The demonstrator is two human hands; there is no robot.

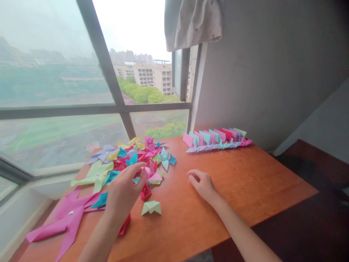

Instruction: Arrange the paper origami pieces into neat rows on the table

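Observation:
Over the near side of a heap of folded paper is my left hand, its fingers bent toward the thumb in a pinch. Pink folded paper shows right at the fingertips; whether they hold it cannot be made out. My right hand is curled low over the wooden table, with nothing visible in its closed fingers. Between the hands, nearer to me, stands a pale green folded paper piece. A red folded piece lies just beyond it, and another red piece is partly hidden by my left wrist.
A large magenta paper pinwheel and a light green one lie at the left. Along the back right stand a row of coloured folded cards and a row of paper cranes. A window and a grey wall border the table.

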